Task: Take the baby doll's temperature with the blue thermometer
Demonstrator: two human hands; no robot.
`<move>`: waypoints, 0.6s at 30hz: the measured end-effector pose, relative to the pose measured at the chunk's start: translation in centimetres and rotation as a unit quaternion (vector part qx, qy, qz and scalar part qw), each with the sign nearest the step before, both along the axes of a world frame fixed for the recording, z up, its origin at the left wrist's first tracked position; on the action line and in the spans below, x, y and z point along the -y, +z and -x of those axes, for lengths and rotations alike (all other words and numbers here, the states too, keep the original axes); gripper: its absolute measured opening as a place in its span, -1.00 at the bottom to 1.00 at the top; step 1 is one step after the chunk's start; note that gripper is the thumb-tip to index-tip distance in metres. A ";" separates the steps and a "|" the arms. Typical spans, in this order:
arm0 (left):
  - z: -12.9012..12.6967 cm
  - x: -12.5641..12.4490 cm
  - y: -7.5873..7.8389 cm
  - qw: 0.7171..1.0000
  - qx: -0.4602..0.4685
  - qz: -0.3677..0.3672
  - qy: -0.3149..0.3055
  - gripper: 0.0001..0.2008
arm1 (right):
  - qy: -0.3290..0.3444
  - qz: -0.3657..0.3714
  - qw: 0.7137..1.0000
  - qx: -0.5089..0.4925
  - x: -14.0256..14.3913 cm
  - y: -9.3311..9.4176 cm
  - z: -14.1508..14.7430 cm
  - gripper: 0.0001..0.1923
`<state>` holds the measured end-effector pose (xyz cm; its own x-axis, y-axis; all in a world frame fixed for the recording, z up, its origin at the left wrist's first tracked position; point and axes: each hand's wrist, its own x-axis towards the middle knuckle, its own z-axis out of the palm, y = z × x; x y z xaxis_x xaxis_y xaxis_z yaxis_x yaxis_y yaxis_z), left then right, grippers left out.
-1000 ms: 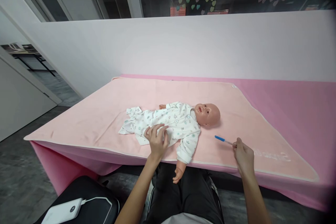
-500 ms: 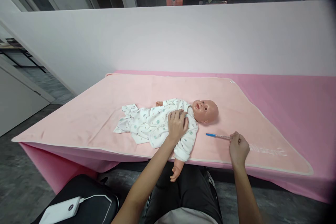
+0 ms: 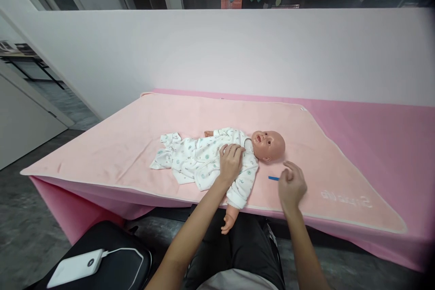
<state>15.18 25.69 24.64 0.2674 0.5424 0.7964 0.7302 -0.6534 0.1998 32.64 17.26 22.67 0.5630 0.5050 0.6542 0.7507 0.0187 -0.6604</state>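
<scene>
A baby doll (image 3: 200, 156) in a white patterned gown lies on its back, head to the right, on a peach blanket (image 3: 112, 140). My left hand (image 3: 231, 159) rests on the doll's chest with its fingers laid over the gown, not gripping. Below and right of the doll's head, a thin stick with a blue end (image 3: 273, 178) lies on the blanket. My right hand (image 3: 292, 186) is over the rest of that stick and hides it. Its fingers are curled, the index finger sticking out a little; whatever they hold, if anything, is hidden.
A pink cloth (image 3: 384, 140) covers the table under the blanket. One doll arm (image 3: 230, 219) hangs over the front edge. A white power bank (image 3: 75, 268) with a cable lies on a black bag (image 3: 112, 244) at the lower left. A white wall (image 3: 238, 54) stands behind.
My right hand has moved left from the stick's right end and now covers its clear part. The blue end stays about where it was. My left hand stays on the doll's chest.
</scene>
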 end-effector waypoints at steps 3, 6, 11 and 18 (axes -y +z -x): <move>0.1 0.0 -0.3 1.000 0.006 -0.009 0.007 -0.84 | 0.165 -0.003 0.985 0.042 -2.8 1.6 4.3 -0.66; 0.2 -0.1 -0.6 0.999 0.025 -0.015 0.030 -0.88 | 0.293 0.031 0.953 0.073 -6.1 2.4 7.2 -0.57; 0.3 -0.2 -0.9 0.995 0.061 0.010 0.074 -0.85 | 0.343 0.029 0.938 0.034 -8.5 1.4 8.0 -0.63; 0.4 -0.2 -1.2 0.991 0.101 0.015 0.083 -0.78 | 0.285 0.012 0.958 -0.021 -7.8 -0.1 7.9 -0.72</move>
<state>14.82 25.84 23.43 0.0092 0.5901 0.8072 0.7703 -0.5189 0.3706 24.73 25.03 22.52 0.2160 0.7531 0.6214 0.5957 0.4026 -0.6950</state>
